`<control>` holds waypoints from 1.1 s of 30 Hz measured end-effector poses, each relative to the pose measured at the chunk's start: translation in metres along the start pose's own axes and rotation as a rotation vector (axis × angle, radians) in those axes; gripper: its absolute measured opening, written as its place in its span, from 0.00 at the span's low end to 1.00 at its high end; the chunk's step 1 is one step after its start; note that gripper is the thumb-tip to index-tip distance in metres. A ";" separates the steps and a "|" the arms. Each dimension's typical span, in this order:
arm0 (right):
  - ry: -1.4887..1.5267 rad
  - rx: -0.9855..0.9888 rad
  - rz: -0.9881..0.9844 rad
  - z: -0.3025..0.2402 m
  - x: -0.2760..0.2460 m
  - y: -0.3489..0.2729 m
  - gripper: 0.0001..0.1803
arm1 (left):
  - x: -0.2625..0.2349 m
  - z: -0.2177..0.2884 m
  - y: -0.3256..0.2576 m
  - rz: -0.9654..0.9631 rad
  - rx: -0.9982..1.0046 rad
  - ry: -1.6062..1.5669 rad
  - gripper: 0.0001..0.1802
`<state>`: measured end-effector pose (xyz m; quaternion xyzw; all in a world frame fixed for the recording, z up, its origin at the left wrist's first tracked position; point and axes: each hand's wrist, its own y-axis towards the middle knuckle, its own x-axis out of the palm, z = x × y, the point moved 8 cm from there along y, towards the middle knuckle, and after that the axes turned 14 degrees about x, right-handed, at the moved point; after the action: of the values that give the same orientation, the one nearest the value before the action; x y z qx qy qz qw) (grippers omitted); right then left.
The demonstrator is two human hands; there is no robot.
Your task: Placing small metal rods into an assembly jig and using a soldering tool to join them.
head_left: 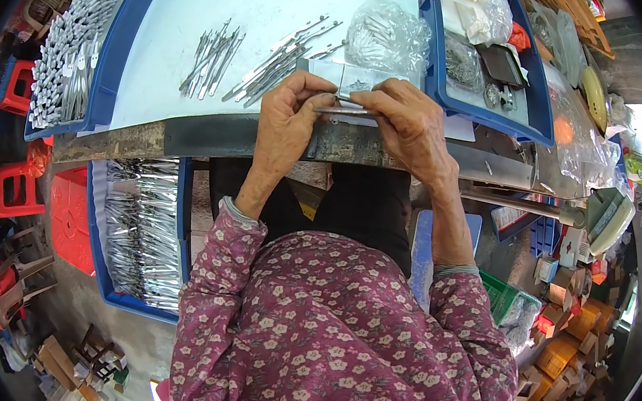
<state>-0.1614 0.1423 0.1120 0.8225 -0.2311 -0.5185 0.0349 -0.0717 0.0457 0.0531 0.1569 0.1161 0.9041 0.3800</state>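
Above the table's front edge, a slim silver metal strip [343,111] lies level between my two hands. My left hand [286,124] pinches its left end with thumb and fingers. The right end is between the thumb and fingers of my right hand [417,125], which partly cover it. Just behind my fingertips is a small pale tray [358,74] with tiny parts, too small to name. Left of my hands, on the white tabletop, lie two loose piles of thin metal strips [212,59] and longer metal strips [284,58]. A clear plastic bag [388,37] of small metal parts sits behind.
A blue tray [103,94] heaped with silver rods stands at the left. Another blue tray [491,122] at the right holds bags and small parts. Below the worn table edge [212,130], a lower blue bin [179,241] contains metal strips. Red stools [17,187] stand farther left.
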 end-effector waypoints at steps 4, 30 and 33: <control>-0.051 0.027 0.009 0.009 0.005 0.005 0.16 | 0.004 0.014 0.004 -0.040 0.259 0.558 0.07; 0.325 0.195 0.114 0.003 0.006 0.028 0.12 | 0.011 0.018 0.006 -0.046 0.573 0.827 0.04; 0.179 0.137 0.157 0.000 0.001 0.024 0.14 | 0.010 0.015 0.005 -0.050 0.574 0.843 0.04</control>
<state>-0.1699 0.1205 0.1184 0.8453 -0.3257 -0.4215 0.0398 -0.0763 0.0509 0.0713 -0.1262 0.5069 0.8111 0.2633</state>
